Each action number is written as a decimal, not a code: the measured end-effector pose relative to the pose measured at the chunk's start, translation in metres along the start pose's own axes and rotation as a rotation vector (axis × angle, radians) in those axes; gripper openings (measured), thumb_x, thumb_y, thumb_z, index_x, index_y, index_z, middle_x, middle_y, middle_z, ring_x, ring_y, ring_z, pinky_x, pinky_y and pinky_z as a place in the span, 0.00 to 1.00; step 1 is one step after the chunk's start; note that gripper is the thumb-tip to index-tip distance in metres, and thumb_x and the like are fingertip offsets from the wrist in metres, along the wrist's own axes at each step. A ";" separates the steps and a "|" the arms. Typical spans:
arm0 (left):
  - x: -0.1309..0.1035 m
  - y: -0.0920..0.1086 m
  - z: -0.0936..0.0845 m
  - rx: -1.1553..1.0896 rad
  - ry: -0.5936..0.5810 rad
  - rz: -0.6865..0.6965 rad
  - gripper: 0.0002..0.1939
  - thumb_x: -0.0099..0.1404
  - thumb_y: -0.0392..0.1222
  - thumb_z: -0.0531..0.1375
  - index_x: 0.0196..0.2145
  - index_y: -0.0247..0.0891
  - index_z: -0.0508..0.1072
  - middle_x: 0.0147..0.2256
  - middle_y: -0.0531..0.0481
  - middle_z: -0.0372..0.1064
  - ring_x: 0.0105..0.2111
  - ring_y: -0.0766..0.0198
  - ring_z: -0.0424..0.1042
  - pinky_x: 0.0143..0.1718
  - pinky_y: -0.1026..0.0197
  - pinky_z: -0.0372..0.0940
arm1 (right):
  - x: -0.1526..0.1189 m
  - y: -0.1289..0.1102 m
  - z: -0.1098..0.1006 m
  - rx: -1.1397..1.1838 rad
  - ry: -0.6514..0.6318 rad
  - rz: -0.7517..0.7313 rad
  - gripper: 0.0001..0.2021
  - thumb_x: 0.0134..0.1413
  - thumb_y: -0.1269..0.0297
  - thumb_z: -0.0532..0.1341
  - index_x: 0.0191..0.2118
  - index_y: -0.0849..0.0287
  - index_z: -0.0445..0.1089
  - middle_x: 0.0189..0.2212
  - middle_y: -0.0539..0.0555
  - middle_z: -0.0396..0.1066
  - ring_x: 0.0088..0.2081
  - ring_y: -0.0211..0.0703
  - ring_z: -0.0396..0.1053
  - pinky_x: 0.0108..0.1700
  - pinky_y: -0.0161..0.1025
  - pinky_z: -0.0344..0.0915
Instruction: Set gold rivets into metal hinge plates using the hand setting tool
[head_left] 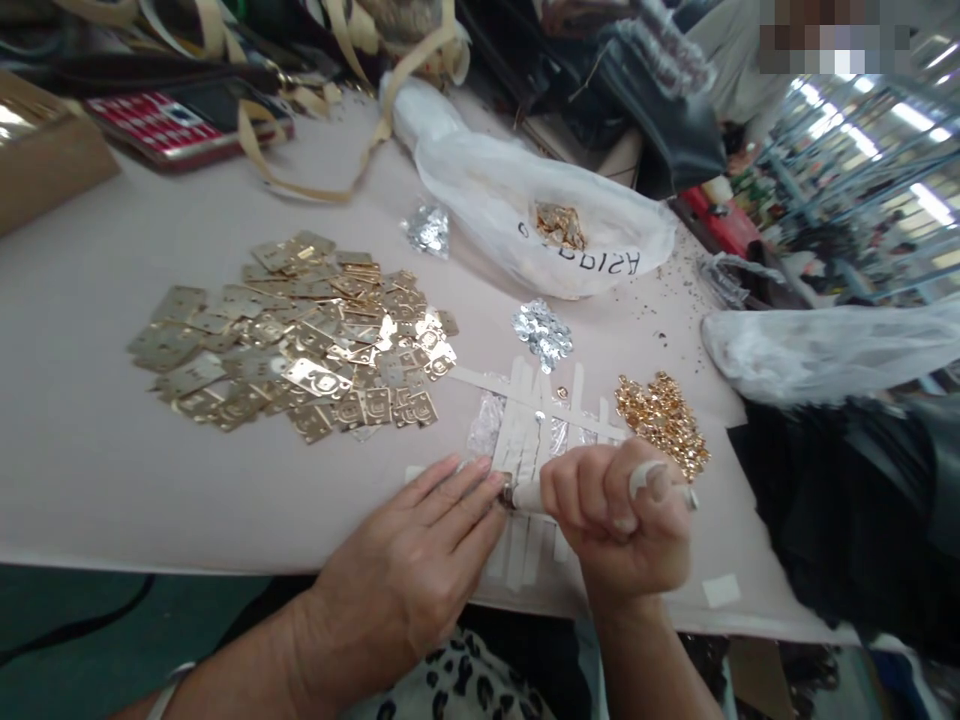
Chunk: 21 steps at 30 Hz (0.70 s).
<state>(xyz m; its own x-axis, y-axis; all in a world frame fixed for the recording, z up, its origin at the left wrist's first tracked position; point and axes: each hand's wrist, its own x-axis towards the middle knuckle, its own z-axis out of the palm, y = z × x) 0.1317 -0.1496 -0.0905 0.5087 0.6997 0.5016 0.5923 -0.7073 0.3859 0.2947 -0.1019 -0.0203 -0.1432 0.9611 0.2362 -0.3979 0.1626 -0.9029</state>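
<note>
My right hand (622,510) is wrapped round a white-handled tool (529,495), whose tip points left. The tip meets a small metal piece by the fingertips of my left hand (420,550), which lies flat with its fingers stretched on the table. Under and around the tool, strips of white tape (517,425) cross over clear plastic. Beyond them sits a pile of small silver discs (542,335). To the right of the tape is a heap of small gold pieces (664,420). Many gold metal plates (300,345) are heaped at the left.
A white plastic bag (517,200) with gold pieces lies across the far side, near a small silver packet (427,229). A red phone-like device (180,120) and a cardboard box (52,155) are at the far left. Black material (840,510) and another bag (832,350) lie right.
</note>
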 end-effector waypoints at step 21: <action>-0.001 0.000 0.000 -0.004 -0.006 0.007 0.17 0.74 0.36 0.50 0.54 0.30 0.73 0.58 0.39 0.70 0.60 0.50 0.66 0.65 0.46 0.58 | -0.009 0.002 0.020 -0.422 0.002 -0.081 0.18 0.65 0.61 0.58 0.22 0.54 0.59 0.16 0.44 0.53 0.18 0.34 0.52 0.21 0.37 0.52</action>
<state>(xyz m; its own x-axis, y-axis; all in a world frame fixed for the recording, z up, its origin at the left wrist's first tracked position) 0.1315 -0.1505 -0.0905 0.5167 0.6954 0.4995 0.5863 -0.7125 0.3855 0.2770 -0.1152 -0.0169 -0.1247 0.9420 0.3117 -0.0022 0.3139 -0.9495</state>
